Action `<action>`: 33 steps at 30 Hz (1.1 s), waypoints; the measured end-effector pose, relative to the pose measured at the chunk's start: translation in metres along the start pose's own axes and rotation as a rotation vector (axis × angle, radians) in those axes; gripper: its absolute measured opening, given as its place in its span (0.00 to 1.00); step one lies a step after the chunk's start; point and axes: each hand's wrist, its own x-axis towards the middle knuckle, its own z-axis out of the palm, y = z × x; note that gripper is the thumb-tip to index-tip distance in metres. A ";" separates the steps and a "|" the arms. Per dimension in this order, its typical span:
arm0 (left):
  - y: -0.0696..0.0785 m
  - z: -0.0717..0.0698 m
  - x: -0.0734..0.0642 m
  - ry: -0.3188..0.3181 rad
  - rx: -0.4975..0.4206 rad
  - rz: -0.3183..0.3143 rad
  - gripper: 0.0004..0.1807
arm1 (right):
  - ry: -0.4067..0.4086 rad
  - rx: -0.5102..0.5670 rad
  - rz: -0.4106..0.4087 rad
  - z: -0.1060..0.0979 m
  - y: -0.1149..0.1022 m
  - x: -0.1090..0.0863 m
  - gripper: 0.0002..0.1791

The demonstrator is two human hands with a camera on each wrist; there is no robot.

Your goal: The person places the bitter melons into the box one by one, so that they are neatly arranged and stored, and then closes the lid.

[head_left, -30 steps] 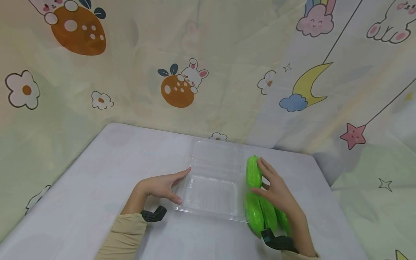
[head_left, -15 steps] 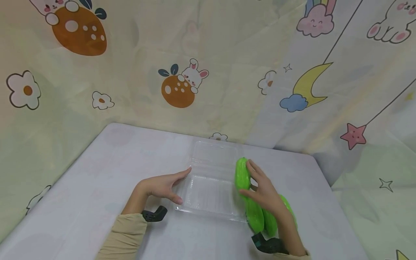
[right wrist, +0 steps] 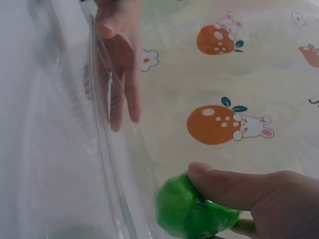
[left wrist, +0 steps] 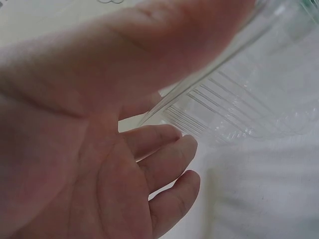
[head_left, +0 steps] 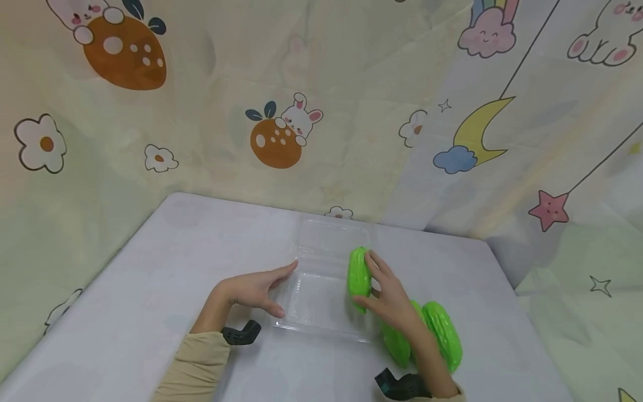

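A bright green, ridged bitter melon (head_left: pixel 359 276) is held by my right hand (head_left: pixel 389 296) above the right part of a clear plastic clamshell box (head_left: pixel 321 329). In the right wrist view, thumb and fingers pinch the bitter melon (right wrist: pixel 177 206) beside the clear box wall (right wrist: pixel 107 164). My left hand (head_left: pixel 256 290) is spread at the left side of the box, thumb at its near corner and a finger at the hinge. The left wrist view shows the thumb along the box rim (left wrist: pixel 199 74), with the other fingers loosely extended outside the wall.
More green bitter melons (head_left: pixel 442 335) lie on the white table (head_left: pixel 166 268) right of the box, partly behind the right forearm. The box lid (head_left: pixel 334 234) lies folded back toward the far table edge. A printed cloth (head_left: pixel 201 84) hangs behind the table.
My right hand has carried the bitter melon leftward from beside the box to above it, uncovering more of the other bitter melons. The left hand has stayed at the box's left side.
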 end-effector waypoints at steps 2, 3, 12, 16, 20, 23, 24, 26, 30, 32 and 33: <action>-0.001 0.000 0.001 0.001 0.002 0.001 0.61 | 0.006 0.006 -0.001 0.007 -0.005 0.002 0.54; -0.001 0.000 0.001 0.001 0.006 0.002 0.61 | 0.008 0.007 -0.001 0.010 -0.008 0.003 0.54; -0.002 0.001 0.001 0.009 0.024 -0.010 0.61 | 0.014 0.035 0.003 0.042 -0.029 0.016 0.53; 0.000 0.002 0.002 0.015 0.023 -0.010 0.62 | 0.003 0.057 0.008 0.053 -0.033 0.022 0.52; 0.000 0.002 0.003 0.022 0.029 -0.012 0.62 | -0.013 0.063 0.018 0.064 -0.036 0.028 0.52; 0.000 0.003 0.003 0.023 0.031 -0.023 0.62 | -0.010 0.056 0.023 0.070 -0.037 0.033 0.52; 0.000 0.003 0.004 0.022 0.028 -0.026 0.63 | -0.007 0.055 0.021 0.072 -0.037 0.034 0.52; 0.000 0.003 0.004 0.016 0.015 -0.024 0.63 | -0.005 0.060 0.022 0.076 -0.038 0.037 0.52; 0.000 0.003 0.005 0.004 -0.014 -0.009 0.63 | -0.019 0.090 0.039 0.081 -0.040 0.040 0.52; 0.000 0.003 0.006 -0.001 -0.024 -0.001 0.63 | -0.025 0.099 0.044 0.083 -0.040 0.041 0.52; 0.000 0.003 0.006 -0.002 -0.026 0.001 0.63 | -0.027 0.100 0.050 0.084 -0.039 0.041 0.52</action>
